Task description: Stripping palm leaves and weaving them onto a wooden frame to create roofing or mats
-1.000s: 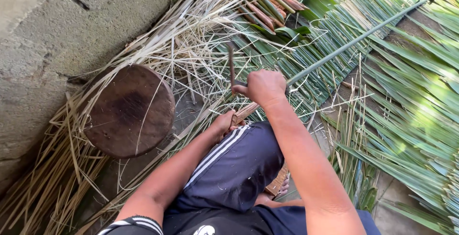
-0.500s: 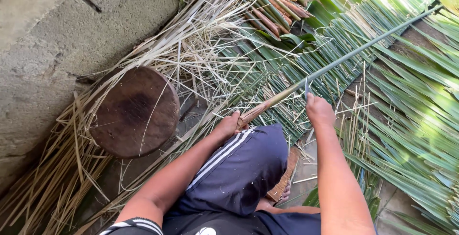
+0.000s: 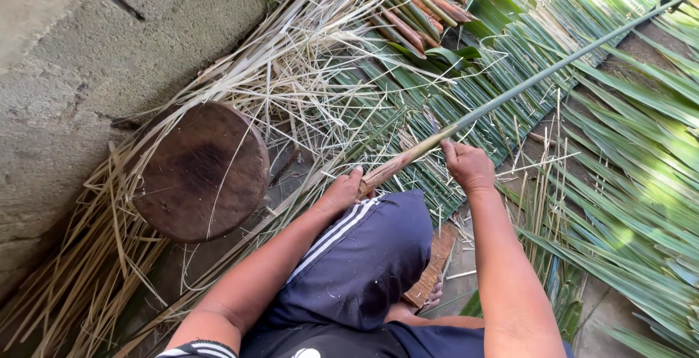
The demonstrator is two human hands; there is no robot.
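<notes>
While left hand keeps butt of palm stalk pinned on knee, grip clenched around it, right hand now lower on stalk, fingers closed there. Knife raised a second ago, no longer visible. Stalk lies across green fronds; round wooden block beside, untouched.

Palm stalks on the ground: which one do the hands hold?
The long green stalk running diagonally to the upper right; both hands grip its brownish base. The others lie untouched.
</notes>
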